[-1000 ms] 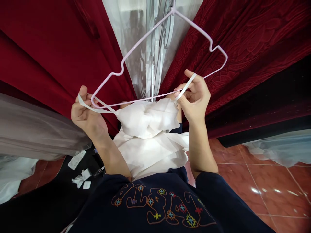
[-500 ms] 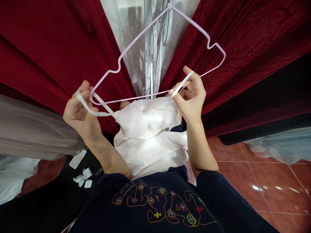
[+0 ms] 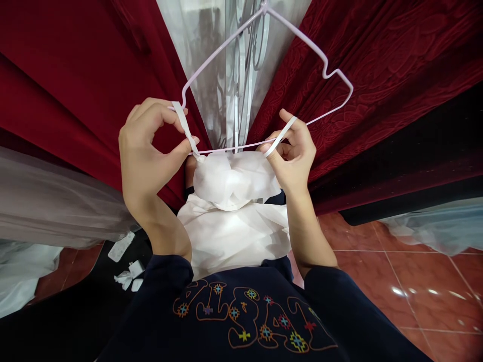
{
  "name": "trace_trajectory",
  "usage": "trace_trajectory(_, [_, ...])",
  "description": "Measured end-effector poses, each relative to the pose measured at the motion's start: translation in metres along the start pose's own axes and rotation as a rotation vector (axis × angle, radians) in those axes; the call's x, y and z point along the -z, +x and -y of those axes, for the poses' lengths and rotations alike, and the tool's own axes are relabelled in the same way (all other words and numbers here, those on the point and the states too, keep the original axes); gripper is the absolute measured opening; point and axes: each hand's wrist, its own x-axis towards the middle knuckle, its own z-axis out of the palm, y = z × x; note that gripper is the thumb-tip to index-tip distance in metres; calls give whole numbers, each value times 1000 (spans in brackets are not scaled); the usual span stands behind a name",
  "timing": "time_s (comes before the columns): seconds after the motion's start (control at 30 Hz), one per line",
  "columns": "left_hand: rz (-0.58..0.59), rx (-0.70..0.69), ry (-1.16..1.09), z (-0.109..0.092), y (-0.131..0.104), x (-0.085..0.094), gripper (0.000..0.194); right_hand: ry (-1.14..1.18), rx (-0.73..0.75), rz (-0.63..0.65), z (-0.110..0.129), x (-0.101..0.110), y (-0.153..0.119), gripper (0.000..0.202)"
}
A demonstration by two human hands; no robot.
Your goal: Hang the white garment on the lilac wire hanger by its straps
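Note:
A pale pink hanger hangs in front of me, its top at the upper edge of the view. White thin cloth with narrow straps lies across my lap, its upper end near the hanger's bottom bar. My left hand holds the left strap stretched between thumb and forefinger, at the hanger's left notch; the hanger's left end is hidden behind it. With my right hand I hold the right strap taut between thumb and fingers, beside the bottom bar.
Dark red curtains hang on both sides, with a sheer white curtain and grey metal bars between. A white phone-like slab and a white charger lie on a black surface at lower left. Red floor tiles show at right.
My left hand has moved right and up, bringing the left strap to the hanger's left notch and drawing it straight. My right hand has barely shifted.

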Motion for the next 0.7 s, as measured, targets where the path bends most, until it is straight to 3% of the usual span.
trace_trajectory(0.17, [-108, -7, -250, 17, -1, -8, 25, 16, -13, 1, 4, -1, -2, 74])
trace_trajectory(0.37, [-559, 243, -695, 45, -21, -39, 17, -18, -27, 33, 9, -5, -9, 77])
trace_trajectory(0.47, [-529, 373, -934, 51, -33, -61, 27, -31, -35, 69, 13, -10, -13, 81])
trace_trajectory(0.57, [-485, 392, -942, 52, -39, -77, 46, -30, -23, 63, 16, -8, -11, 81])
trace_trajectory(0.63, [-474, 348, -933, 53, -38, -80, 47, -14, 18, -27, 15, 1, -4, 72])
trace_trajectory(0.7, [-480, 294, -971, 54, -37, -76, 44, 29, 96, -208, 10, 18, 7, 57])
